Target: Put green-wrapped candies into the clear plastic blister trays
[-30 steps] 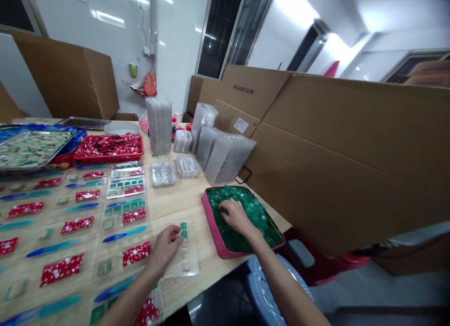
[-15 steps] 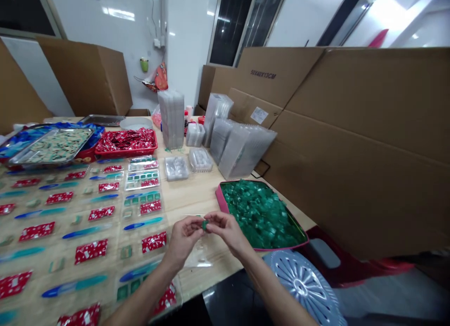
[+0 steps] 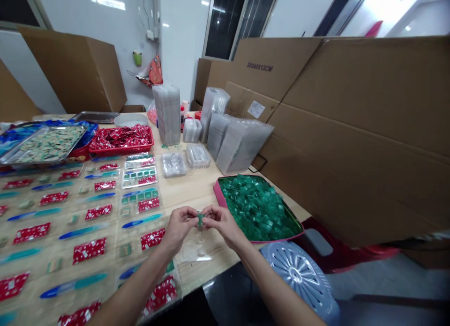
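Between the fingertips of both hands is a small green piece [image 3: 200,218], too small to make out fully. My left hand [image 3: 180,226] pinches it from the left and my right hand [image 3: 221,223] from the right. Beneath them a clear plastic tray [image 3: 197,252] lies on the table, partly covered by the hands. To the right stands a pink-rimmed tin [image 3: 221,194] heaped with shiny green pieces [image 3: 251,206]. Left of my hands are rows of clear trays holding blue pens [image 3: 142,220], red printed packets [image 3: 152,239] and small striped blocks [image 3: 125,249].
Stacks of clear plastic trays [image 3: 242,143] stand at the back beside large cardboard boxes [image 3: 351,129]. A red basket of packets [image 3: 121,150] and a metal tray of small pieces [image 3: 49,143] sit at the back left. A blue stool [image 3: 298,277] is at the lower right.
Both hands now face each other more evenly around the green piece, which shows wider between the fingertips. The whole view has shifted slightly.
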A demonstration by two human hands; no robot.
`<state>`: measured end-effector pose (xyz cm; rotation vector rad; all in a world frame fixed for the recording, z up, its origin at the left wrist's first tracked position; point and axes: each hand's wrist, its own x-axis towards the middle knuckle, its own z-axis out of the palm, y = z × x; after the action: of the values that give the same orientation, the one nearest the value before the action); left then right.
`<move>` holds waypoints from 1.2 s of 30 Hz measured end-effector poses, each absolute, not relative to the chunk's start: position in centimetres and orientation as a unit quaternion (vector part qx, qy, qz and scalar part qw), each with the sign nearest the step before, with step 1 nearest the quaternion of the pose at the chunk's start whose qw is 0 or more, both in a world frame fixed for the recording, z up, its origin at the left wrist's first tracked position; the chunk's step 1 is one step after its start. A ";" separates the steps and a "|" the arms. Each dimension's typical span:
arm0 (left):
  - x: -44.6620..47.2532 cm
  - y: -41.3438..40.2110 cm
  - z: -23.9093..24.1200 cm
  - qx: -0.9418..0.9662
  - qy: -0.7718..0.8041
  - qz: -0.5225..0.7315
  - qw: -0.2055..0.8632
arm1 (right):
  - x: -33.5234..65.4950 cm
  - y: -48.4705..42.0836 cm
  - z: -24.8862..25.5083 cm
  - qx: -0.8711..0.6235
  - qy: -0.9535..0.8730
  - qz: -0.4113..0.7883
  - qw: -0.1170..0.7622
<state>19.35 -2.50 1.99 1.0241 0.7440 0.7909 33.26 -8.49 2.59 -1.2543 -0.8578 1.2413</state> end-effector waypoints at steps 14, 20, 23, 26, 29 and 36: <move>19.1 -2.3 -0.9 0.536 0.408 0.167 0.720 | 31.4 -9.3 -0.8 -0.718 -0.446 0.321 0.427; 19.1 -1.4 -0.8 0.539 0.451 0.133 0.699 | 31.2 -9.3 -0.6 -0.751 -0.510 0.252 0.337; 19.2 -1.8 0.0 0.512 0.477 0.161 0.696 | 31.2 -9.0 -1.2 -0.743 -0.490 0.271 0.366; 19.3 -1.9 0.2 0.494 0.487 0.176 0.698 | 31.2 -8.6 -1.8 -0.736 -0.465 0.305 0.387; 19.3 -1.8 0.0 0.487 0.485 0.182 0.703 | 31.3 -8.6 -1.8 -0.737 -0.451 0.323 0.387; 19.5 -2.0 0.4 0.469 0.490 0.173 0.714 | 31.2 -8.5 -1.8 -0.750 -0.485 0.275 0.355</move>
<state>19.52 -2.01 0.38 1.0404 1.0867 0.3838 31.19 -8.45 -1.82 -1.9387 -1.2530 0.7093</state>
